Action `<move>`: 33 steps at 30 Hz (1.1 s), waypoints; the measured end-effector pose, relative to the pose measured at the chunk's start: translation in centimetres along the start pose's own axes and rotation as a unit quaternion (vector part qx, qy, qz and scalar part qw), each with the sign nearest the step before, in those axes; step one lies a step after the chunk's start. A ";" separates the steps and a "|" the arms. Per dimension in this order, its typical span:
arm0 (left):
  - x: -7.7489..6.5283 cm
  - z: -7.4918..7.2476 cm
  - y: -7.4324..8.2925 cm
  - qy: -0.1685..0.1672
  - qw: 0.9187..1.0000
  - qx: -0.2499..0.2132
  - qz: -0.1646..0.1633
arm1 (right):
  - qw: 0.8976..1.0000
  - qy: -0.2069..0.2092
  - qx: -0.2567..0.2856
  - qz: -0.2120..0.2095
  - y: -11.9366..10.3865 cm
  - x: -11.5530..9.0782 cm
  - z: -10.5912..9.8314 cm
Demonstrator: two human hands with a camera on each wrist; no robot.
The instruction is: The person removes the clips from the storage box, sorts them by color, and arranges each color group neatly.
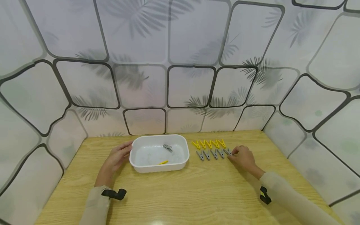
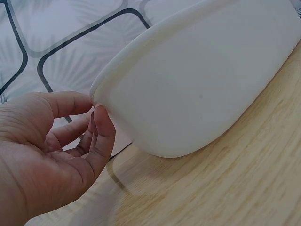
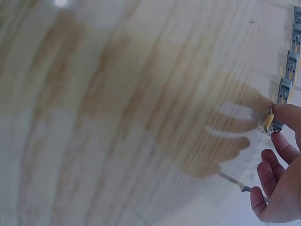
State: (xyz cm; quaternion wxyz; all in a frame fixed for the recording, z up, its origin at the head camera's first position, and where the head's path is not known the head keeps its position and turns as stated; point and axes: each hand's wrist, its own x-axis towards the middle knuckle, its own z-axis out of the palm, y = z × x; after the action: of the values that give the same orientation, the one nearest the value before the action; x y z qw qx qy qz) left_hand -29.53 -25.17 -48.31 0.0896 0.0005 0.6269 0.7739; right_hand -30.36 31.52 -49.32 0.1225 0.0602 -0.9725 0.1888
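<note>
A white plastic basin (image 1: 160, 168) stands on the table, a grey clothespin (image 1: 167, 148) and a yellow clothespin (image 1: 163, 162) lying inside it. My left hand (image 1: 118, 156) is at the basin's left end; in the left wrist view its thumb and index fingertip pinch the rim (image 2: 96, 89). To the right of the basin, several yellow clothespins (image 1: 209, 144) form a back row, with a row of several grey clothespins (image 1: 213, 154) in front. My right hand (image 1: 244, 158) pinches the rightmost grey clothespin (image 3: 276, 125) between thumb and index finger, in line with that row.
The wood-grain table (image 1: 174, 197) runs back to a patterned wall covering (image 1: 191, 87), which also closes in both sides. Black camera straps sit on both wrists, over light sleeves (image 1: 95, 203).
</note>
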 end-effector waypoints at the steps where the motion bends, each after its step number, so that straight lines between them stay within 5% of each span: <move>1: 0.0 0.0 0.0 0.001 1.000 -0.001 0.000 | 1.000 0.002 -0.002 -0.005 0.0 -0.1 0.0; 33: 0.0 0.0 0.0 -0.008 1.000 0.009 0.000 | 0.999 0.015 -0.001 -0.041 -1.2 -0.6 -0.5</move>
State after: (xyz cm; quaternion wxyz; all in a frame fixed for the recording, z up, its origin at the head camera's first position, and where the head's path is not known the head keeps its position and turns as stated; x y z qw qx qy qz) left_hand -29.54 -25.18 -48.29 0.0949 0.0074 0.6331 0.7682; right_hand -29.50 30.64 -48.64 0.1449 0.0968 -0.9674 0.1840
